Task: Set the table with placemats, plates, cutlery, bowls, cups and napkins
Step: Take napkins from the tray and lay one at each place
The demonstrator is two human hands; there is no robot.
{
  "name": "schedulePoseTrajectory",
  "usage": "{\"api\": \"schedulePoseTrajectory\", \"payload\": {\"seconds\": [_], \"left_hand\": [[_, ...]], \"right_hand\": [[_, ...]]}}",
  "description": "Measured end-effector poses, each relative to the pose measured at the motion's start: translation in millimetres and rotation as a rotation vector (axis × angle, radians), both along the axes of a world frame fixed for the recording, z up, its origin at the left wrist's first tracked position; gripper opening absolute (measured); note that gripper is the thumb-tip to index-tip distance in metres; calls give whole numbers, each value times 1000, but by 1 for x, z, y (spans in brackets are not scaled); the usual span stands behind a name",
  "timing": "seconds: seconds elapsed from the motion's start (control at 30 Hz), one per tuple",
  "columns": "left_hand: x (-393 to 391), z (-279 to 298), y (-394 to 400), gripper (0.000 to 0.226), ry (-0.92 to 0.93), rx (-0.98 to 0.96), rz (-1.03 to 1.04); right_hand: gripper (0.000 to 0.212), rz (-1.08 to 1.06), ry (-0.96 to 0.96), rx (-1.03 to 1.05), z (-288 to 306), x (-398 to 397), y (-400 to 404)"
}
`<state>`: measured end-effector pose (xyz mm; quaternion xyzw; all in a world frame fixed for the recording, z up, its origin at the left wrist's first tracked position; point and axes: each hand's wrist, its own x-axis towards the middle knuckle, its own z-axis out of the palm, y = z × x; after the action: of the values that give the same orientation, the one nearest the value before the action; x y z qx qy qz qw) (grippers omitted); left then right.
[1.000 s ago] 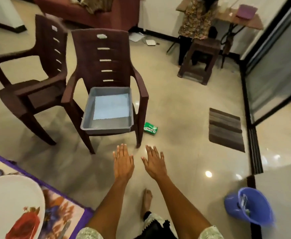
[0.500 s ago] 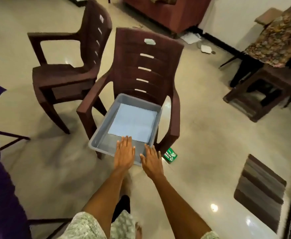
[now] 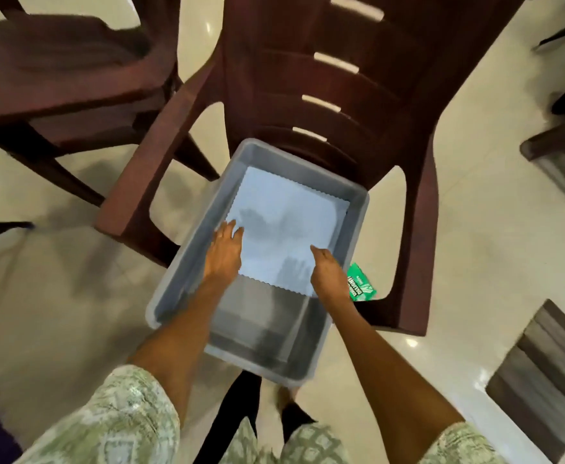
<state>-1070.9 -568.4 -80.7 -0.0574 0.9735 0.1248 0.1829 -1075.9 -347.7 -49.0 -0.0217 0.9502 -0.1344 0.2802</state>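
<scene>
A grey tub [image 3: 187, 262] sits on the seat of a brown chair [image 3: 358, 95] in the middle of the frame, its near end hanging out past the seat edge toward the person, which puts its contents within easy reach from a standing lean. Flat on the tub floor, toward the far end, lies a pale blue napkin [image 3: 291, 212] with a scalloped edge; nothing else shows in the tub. Both hands are down inside it, one at each side of the napkin, a placing that suits lifting a limp sheet by two edges so it comes up flat and does not fold on itself. The left hand [image 3: 224, 252] lies at the napkin's left edge with fingers stretched forward and fairly straight, touching or just over the cloth; it looks open, not yet gripping. The right hand [image 3: 326, 271] is at the near right corner with fingers turned under toward the edge, but motion blur hides whether they already pinch the cloth, so I cannot tell its state. A green packet [image 3: 361, 284] lies on the floor just right of the tub, under the chair arm. A second chair [image 3: 66, 78] stands at upper left, and a striped mat [image 3: 549, 370] lies at lower right.
</scene>
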Motion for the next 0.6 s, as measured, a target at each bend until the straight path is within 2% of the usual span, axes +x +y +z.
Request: {"api": "schedulePoseTrajectory", "payload": {"seconds": [0.17, 0.3, 0.6], "left_hand": [[-70, -44, -23, 58, 16, -47, -188], [-90, -64, -26, 45, 36, -79, -316], [-92, -72, -28, 32, 120, -124, -326]], "right_hand": [[48, 37, -34, 112, -48, -51, 5], [43, 59, -52, 182, -72, -63, 0], [35, 53, 23, 281, -91, -75, -2]]}}
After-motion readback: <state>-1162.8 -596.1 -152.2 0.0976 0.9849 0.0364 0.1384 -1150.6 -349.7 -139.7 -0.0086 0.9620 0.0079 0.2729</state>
